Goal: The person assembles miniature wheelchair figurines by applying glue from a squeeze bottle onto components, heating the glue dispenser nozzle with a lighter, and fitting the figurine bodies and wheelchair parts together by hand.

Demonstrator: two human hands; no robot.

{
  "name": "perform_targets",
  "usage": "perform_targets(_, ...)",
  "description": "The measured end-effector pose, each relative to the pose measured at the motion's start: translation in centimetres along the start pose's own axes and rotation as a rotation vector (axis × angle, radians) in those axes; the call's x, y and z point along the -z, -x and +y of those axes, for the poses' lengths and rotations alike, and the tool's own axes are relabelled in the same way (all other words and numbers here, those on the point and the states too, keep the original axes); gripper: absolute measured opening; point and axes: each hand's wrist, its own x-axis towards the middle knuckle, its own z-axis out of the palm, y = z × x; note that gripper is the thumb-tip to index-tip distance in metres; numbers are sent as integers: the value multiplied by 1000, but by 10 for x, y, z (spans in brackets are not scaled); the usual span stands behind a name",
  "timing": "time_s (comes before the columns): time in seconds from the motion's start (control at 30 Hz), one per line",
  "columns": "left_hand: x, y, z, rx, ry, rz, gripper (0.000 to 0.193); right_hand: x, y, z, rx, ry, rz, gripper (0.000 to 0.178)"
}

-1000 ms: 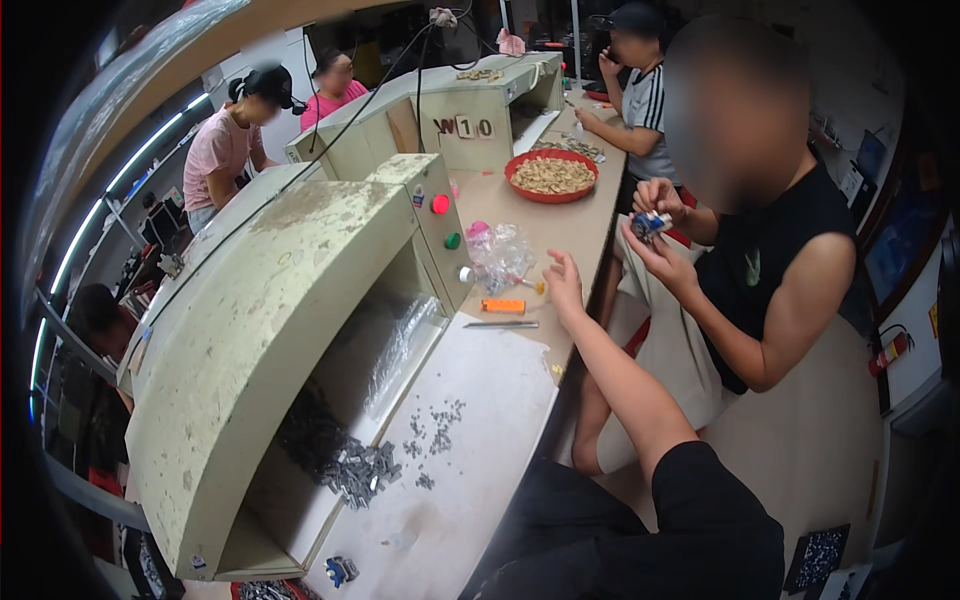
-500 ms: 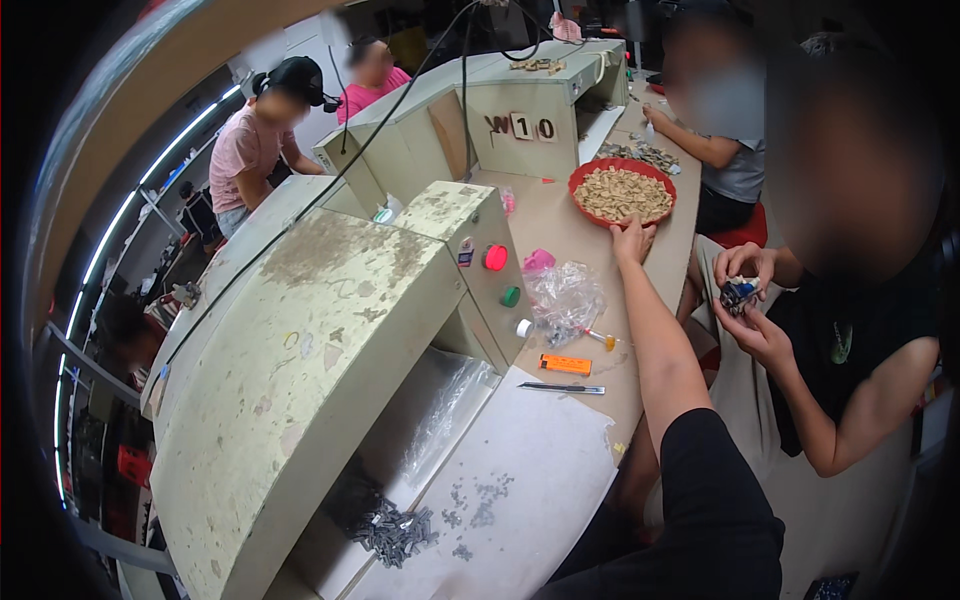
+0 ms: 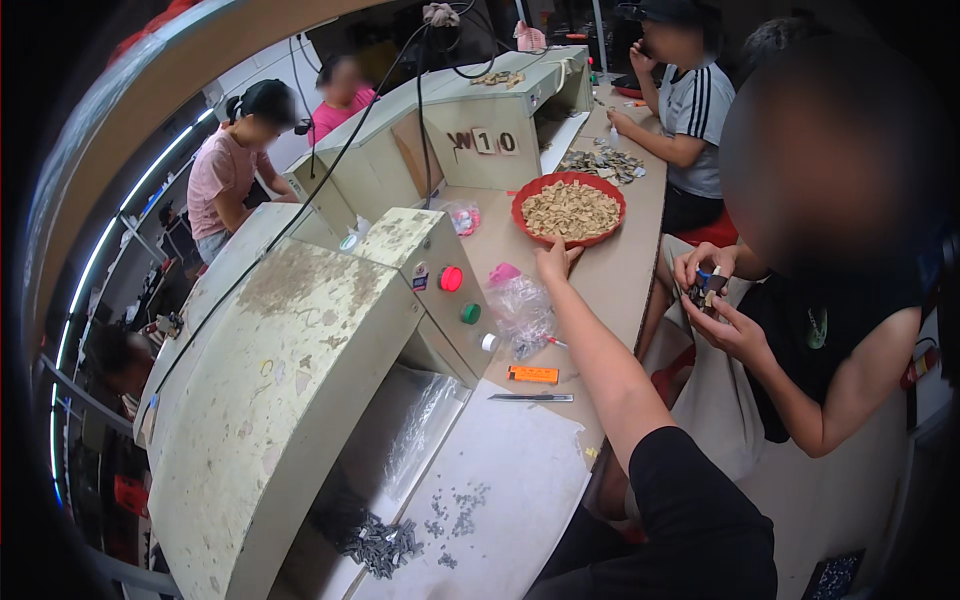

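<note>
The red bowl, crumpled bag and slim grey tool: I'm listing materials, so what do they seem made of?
Red bowl: probably plastic, fairly smooth, judging by its even colour and thin rim.
Crumpled bag: thin plastic film, glossy, see-through with bright creases.
Slim grey tool: perhaps metal, from its silvery look; too small to be sure.
</note>
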Motion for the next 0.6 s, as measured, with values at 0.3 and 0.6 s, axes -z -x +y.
perform_targets(0.3, 15, -13, 29, 220, 44, -7, 56, 68, 37, -5, 284, -177, 42, 37)
perform_targets(0.6, 22, -2, 12, 64, 344, 43, 59, 152, 182, -29, 441, -247, -137, 32)
